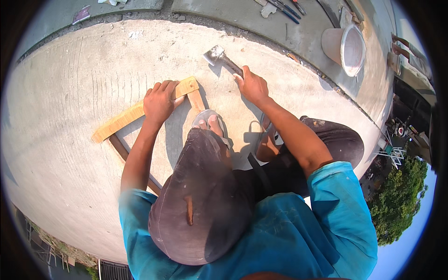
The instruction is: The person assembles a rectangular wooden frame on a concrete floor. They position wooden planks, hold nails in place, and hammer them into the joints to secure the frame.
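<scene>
A wooden frame (122,122) lies on the concrete, with a pale top bar and two side pieces running back toward me. My left hand (160,100) is closed over the pale bar near its right end, thumb at the inner side. My sandalled foot (208,122) presses on or beside the right side piece; which of the two I cannot tell. In my right hand (252,86) is a hatchet (215,54), gripped by its dark handle. Its metal head is raised off the ground, up and to the right of the frame's corner, not touching the wood.
A whitish bucket (332,43) lies on its side at the upper right. Several long tools (285,10) rest on the far slab. A crack with rubble (261,43) divides the slabs. Another person's legs (405,46) show at the far right.
</scene>
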The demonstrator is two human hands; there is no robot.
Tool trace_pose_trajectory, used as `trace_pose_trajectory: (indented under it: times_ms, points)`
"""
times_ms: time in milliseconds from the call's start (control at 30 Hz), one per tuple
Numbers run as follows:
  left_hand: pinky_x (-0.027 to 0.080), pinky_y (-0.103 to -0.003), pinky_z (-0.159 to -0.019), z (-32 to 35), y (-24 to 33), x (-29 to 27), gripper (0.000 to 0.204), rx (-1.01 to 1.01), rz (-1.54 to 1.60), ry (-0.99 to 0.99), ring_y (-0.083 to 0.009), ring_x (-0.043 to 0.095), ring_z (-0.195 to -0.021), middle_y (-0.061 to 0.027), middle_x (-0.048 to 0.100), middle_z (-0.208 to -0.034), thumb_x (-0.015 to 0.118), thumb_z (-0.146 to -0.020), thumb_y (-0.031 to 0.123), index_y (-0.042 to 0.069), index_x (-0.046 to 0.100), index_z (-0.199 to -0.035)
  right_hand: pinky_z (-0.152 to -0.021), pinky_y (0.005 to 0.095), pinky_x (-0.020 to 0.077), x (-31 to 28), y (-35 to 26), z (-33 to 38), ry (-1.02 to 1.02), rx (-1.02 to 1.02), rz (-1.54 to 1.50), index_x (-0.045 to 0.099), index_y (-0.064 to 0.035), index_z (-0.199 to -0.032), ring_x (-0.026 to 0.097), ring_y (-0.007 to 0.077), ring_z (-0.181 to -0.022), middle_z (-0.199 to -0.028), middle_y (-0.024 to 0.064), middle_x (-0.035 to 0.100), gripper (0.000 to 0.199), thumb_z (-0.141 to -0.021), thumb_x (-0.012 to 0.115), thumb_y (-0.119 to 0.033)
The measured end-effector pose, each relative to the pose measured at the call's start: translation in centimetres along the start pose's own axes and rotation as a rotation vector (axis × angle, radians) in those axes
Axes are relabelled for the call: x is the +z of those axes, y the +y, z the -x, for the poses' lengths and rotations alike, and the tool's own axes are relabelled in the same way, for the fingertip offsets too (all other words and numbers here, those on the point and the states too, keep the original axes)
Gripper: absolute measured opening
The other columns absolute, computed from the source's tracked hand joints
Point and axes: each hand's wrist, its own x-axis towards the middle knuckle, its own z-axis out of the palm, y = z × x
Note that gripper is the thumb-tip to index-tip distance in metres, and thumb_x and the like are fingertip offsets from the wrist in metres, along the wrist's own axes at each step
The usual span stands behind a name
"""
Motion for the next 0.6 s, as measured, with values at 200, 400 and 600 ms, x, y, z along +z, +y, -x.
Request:
trace_pose_trajectory:
  times_ms: [200, 400, 600]
  points:
    - [0.048, -0.041, -0.094, 0.2, 0.1, 0.0, 0.061, -0.017, 0.046, -0.013, -0.0228, 0.063, -0.111, -0.0021, 0.068, -0.121, 0.087, -0.070, 0.032, 0.015, 0.067, -0.126, -0.088, 0.0526, 0.0520, -1.8, 0.5, -0.9, -0.148, -0.132, 0.060, 0.052, -0.0031, -0.123, 0.066, 0.0422, -0.107, -0.113, 0.0241, 0.068, 0.036, -0.101, 0.061, -0.029]
    - [0.038, -0.047, -0.110, 1.9, 3.6, -1.2, 0.066, -0.130, 0.131, 0.279, -0.0343, 0.054, -0.127, -0.0148, 0.060, -0.134, 0.083, -0.078, 0.025, 0.010, 0.059, -0.137, -0.087, 0.0520, 0.0543, -9.8, 3.1, -6.0, -0.331, -0.366, 0.366, 0.060, -0.0062, -0.124, 0.069, 0.0390, -0.105, -0.110, 0.0204, 0.071, 0.028, -0.099, 0.060, -0.019]
    - [0.048, -0.038, -0.099, 4.9, 7.4, -1.4, 0.040, -0.550, 0.310, 0.345, -0.0276, 0.062, -0.114, -0.0146, 0.064, -0.126, 0.072, -0.096, 0.015, 0.005, 0.062, -0.134, -0.071, 0.0381, 0.0543, -22.7, 5.8, -10.8, 0.143, -0.936, 0.345, 0.063, -0.0018, -0.118, 0.068, 0.0270, -0.082, -0.101, 0.0183, 0.070, 0.031, -0.102, 0.059, -0.028]
